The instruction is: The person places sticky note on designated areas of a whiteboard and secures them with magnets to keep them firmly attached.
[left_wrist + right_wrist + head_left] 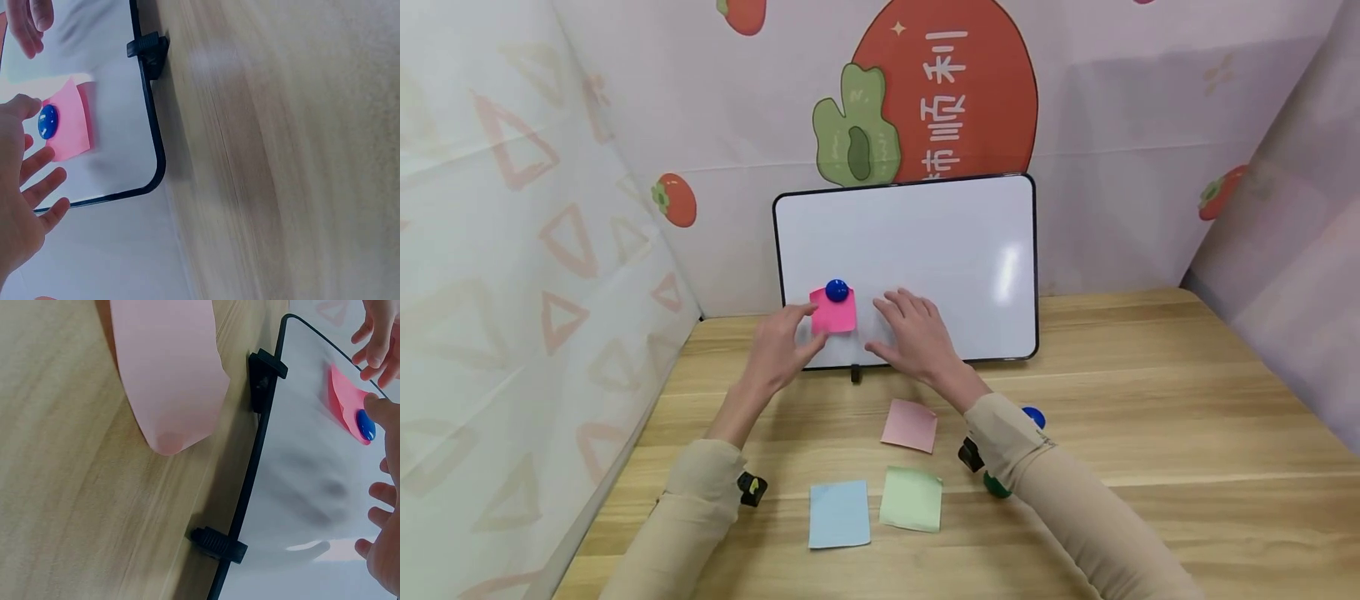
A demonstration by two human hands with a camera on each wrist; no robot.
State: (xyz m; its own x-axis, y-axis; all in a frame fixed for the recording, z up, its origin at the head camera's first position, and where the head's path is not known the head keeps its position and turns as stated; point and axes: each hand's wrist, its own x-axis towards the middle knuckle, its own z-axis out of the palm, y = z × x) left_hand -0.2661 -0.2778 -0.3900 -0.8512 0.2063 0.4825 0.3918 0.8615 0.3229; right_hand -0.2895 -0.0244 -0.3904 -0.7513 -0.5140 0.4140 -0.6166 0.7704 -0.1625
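Observation:
On the lower left of the whiteboard (917, 250), a blue round magnet (837, 290) lies over the top of a bright pink sticky note (835, 315). My left hand (780, 342) is at the note's left side, thumb and fingers spread apart and nothing held. To the right of the note, my right hand (916, 333) hovers before the board with its fingers loosely extended, also holding nothing. In the left wrist view the magnet (48, 121) shows near the left thumb, and the note's lower edge lifts away from the board.
Pale pink (910, 426), blue (839, 514) and green sticky notes (912, 498) lie on the wooden table (1150, 400). Another blue magnet (1034, 416) and a green magnet (997, 485) are partly hidden by the right sleeve. Black clips (219, 544) hold the board's bottom edge.

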